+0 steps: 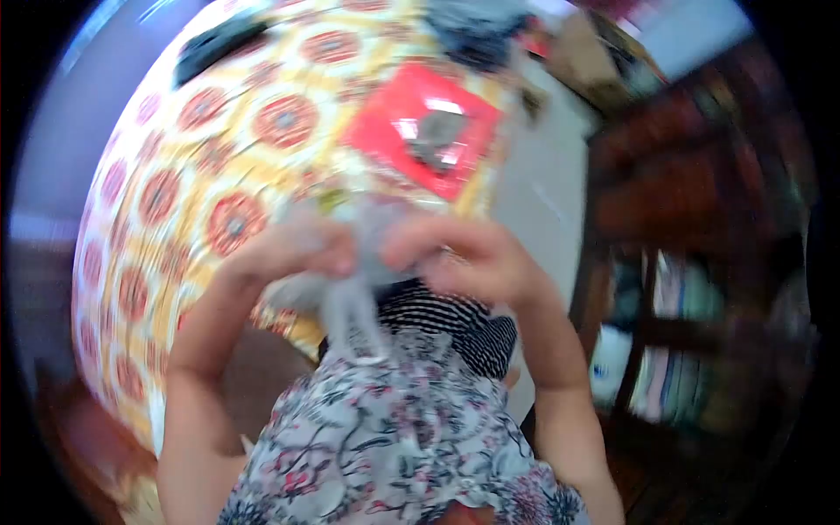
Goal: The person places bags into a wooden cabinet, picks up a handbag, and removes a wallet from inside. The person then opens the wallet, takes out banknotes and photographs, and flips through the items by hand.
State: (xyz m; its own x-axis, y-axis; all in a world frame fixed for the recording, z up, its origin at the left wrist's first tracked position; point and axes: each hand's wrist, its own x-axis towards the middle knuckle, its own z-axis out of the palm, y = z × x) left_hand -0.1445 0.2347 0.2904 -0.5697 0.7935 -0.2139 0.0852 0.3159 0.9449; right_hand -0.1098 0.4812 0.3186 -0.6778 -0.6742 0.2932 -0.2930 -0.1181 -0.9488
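Both hands are raised in front of my floral top [367,420], smeared by motion. My left hand [319,243] is closed, its fingers pinching a whitish, thin piece of fabric [350,311]. Close by on the right, my right hand [468,254] is curled with thumb and fingers together on the same fabric's other side. Part of this fabric hangs down between the hands as a pale strip; its exact kind is too blurred to tell. Below the hands lies black-and-white striped cloth [437,315] over my lap.
A yellow patterned bedspread [232,223] stretches ahead. On it are a red flat packet [381,131] with a greyish item on top, a dark object [219,45] and dark clothing [472,35]. Right are a cardboard box [582,57] and a wooden shelf [682,337] with folded items.
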